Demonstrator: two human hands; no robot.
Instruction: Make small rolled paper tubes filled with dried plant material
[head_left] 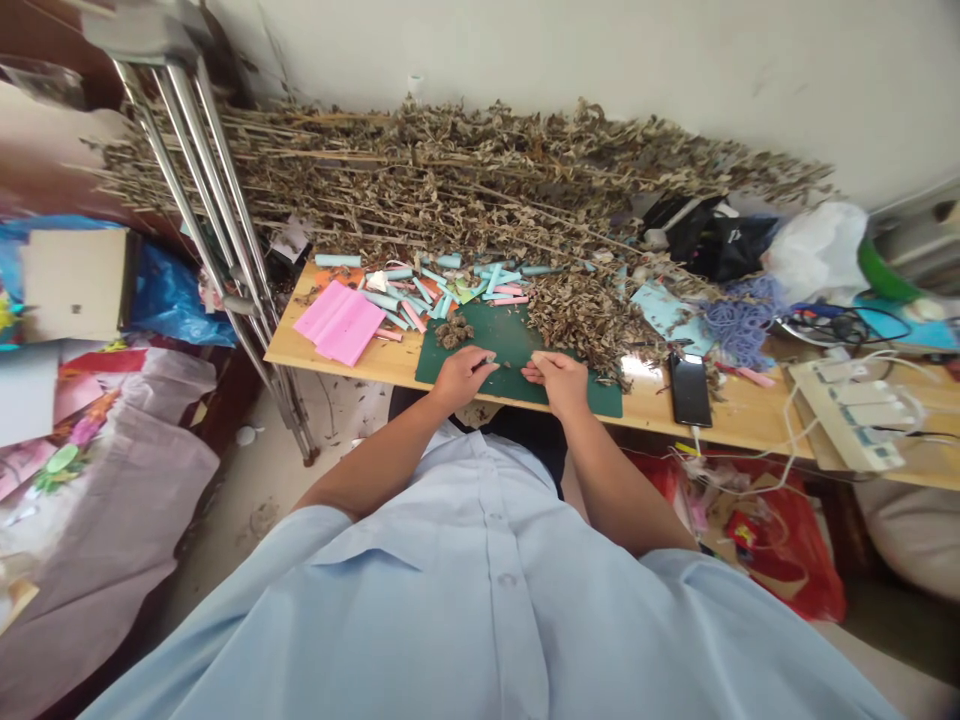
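We are resting left hand (461,375) and right hand (556,380), both curled, contents unclear, on green mat (510,340) near table edge (337,368); dried leaves (585,315) crowding far right.

Phone (689,388) lies right of mat (517,350), perhaps touching dried leaves (592,320).

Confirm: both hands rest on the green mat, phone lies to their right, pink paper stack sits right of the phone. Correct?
One slip. The pink paper stack lies at the left end of the table, left of the green mat, not right of the phone. The head view shows it. Left hand and right hand are on the mat.
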